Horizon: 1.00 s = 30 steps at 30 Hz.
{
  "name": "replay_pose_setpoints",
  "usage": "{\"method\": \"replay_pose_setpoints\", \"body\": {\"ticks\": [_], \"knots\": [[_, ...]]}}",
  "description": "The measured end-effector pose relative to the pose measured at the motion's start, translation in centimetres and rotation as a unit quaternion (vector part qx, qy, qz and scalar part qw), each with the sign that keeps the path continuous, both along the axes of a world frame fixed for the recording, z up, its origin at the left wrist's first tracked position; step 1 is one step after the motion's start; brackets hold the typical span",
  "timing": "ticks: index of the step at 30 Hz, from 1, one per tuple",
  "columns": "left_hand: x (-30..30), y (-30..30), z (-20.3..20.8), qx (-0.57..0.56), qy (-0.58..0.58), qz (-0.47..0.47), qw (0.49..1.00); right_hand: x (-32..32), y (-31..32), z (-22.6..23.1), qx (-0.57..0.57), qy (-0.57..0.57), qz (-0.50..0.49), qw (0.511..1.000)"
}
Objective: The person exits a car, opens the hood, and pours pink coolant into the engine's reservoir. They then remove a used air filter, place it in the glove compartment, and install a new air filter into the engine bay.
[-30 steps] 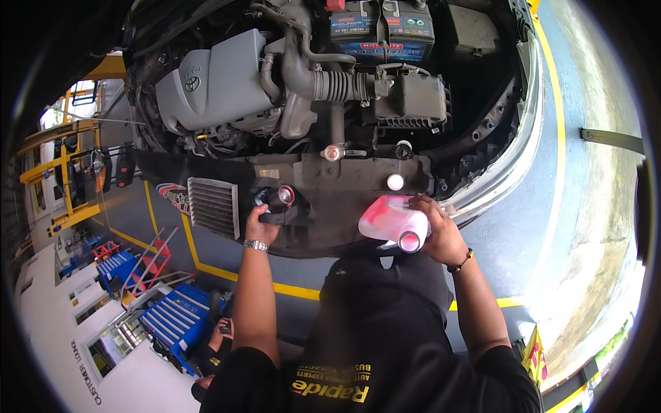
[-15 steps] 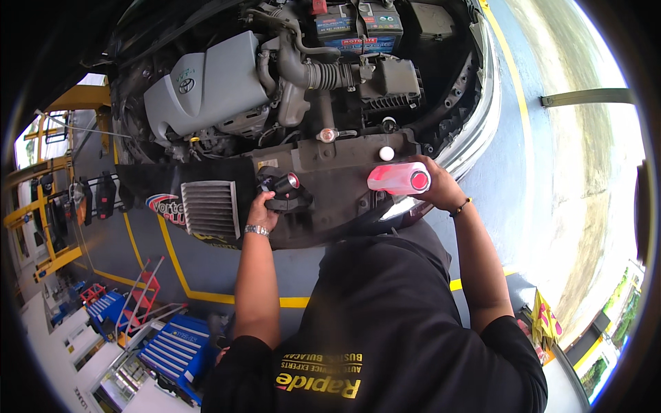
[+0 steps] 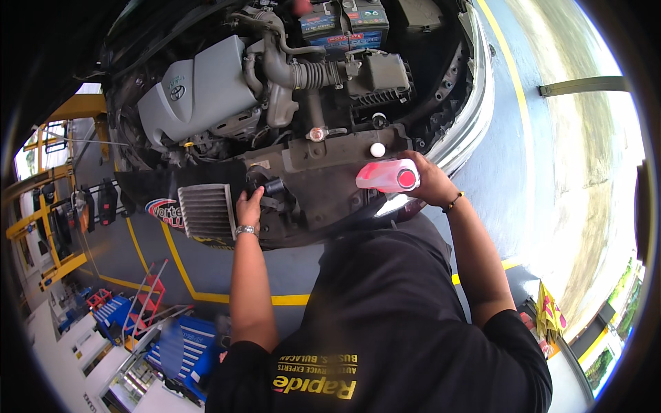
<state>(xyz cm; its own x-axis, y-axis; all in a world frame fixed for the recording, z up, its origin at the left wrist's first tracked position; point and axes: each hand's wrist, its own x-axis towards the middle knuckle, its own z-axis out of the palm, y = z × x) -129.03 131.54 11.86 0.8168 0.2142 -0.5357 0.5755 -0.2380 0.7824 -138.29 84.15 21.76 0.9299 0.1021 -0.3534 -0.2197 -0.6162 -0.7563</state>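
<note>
My right hand (image 3: 428,180) is wrapped round a translucent plastic bottle (image 3: 377,175) of pink liquid. The bottle is tilted over the car's front panel, its round base toward me. A white cap (image 3: 377,149) rests on the panel just beyond it. Farther left, my left hand (image 3: 249,206) grips a short black flashlight (image 3: 275,186) above the black plastic at the car's front. Beyond the hands sit a metal radiator cap (image 3: 317,134) and a dark round filler neck (image 3: 379,121).
A grey engine cover (image 3: 196,86), a battery (image 3: 343,29) and an air filter box (image 3: 377,74) fill the engine bay. A pleated filter (image 3: 206,210) lies on the fender cover at left. Blue tool cabinets (image 3: 182,350) stand at lower left.
My left hand has moved slightly left, and the flashlight has turned so its reddish round end no longer shows. The bottle stays in my right hand, and the whole view has shifted a little.
</note>
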Motion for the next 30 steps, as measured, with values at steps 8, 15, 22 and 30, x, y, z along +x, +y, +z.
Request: {"method": "replay_pose_setpoints", "body": {"ticks": [8, 15, 22, 30], "knots": [[-0.7, -6.7, 3.7, 0.493, -0.321, -0.126, 0.799, 0.5, -0.3, 0.3, -0.025, -0.020, 0.030, 0.999], [3.2, -24.9, 0.0, 0.269, -0.296, -0.626, 0.670, 0.3, -0.6, -0.3, -0.014, -0.050, 0.047, 0.998], [6.4, -29.7, -0.3, 0.231, -0.326, -0.751, 0.526, 0.3, -0.2, -0.3, 0.006, -0.019, 0.065, 0.998], [0.7, -27.1, 16.7, 0.002, -0.311, -0.559, 0.769, -0.4, -0.7, -1.4, -0.031, -0.010, 0.064, 0.997]]}}
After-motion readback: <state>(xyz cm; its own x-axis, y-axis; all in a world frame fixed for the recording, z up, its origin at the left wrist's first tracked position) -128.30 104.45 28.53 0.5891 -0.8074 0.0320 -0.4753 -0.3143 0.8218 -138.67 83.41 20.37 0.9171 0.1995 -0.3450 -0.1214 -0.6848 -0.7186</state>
